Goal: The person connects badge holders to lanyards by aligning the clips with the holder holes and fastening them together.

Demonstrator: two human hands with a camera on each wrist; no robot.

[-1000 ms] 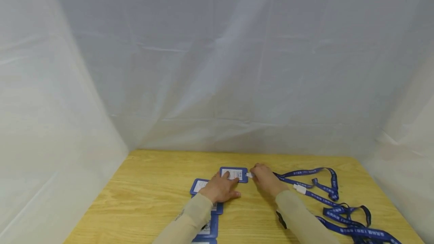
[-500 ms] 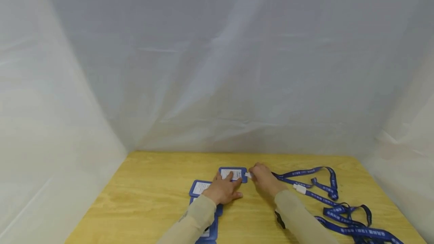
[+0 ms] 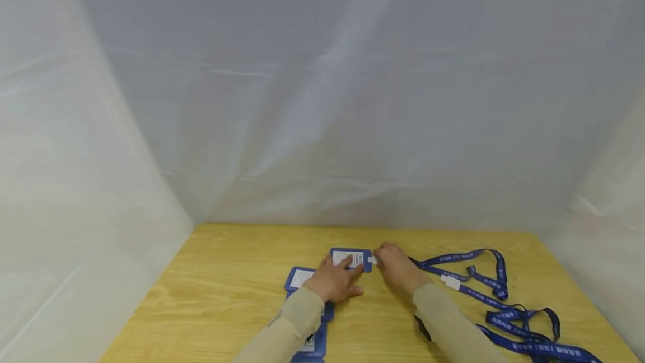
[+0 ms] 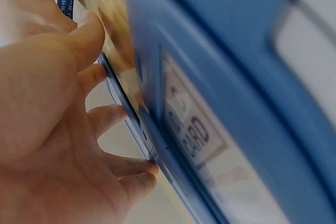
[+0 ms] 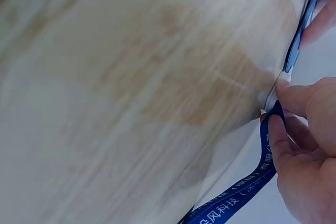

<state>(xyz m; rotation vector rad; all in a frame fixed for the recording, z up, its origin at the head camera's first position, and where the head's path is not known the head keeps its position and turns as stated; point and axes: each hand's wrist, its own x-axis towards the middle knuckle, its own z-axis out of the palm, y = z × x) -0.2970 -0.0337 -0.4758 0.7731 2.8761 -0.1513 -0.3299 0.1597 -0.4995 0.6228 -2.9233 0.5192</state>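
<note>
A blue badge holder [image 3: 341, 255] with a white card lies flat near the far side of the table. My left hand [image 3: 335, 282] rests on it with spread fingers, fingertips down on the card face. At its right end sits a white clip [image 3: 372, 260], which my right hand [image 3: 397, 268] pinches between thumb and fingers. From that hand a blue lanyard [image 3: 456, 256] with white lettering runs off to the right. The right wrist view shows the lanyard strap [image 5: 231, 200] passing under the fingers beside the white clip [image 5: 270, 99].
More blue badge holders [image 3: 295, 279] lie in an overlapping row under and beside the left forearm. Further lanyards [image 3: 536, 347] are heaped at the right front, one with a white buckle [image 3: 451, 282]. Pale sheeting [image 3: 322, 128] walls the wooden table [image 3: 211, 296] at back and sides.
The head view has shifted slightly. Both hands stay in place, the left on the badge holder and the right at the white clip.
</note>
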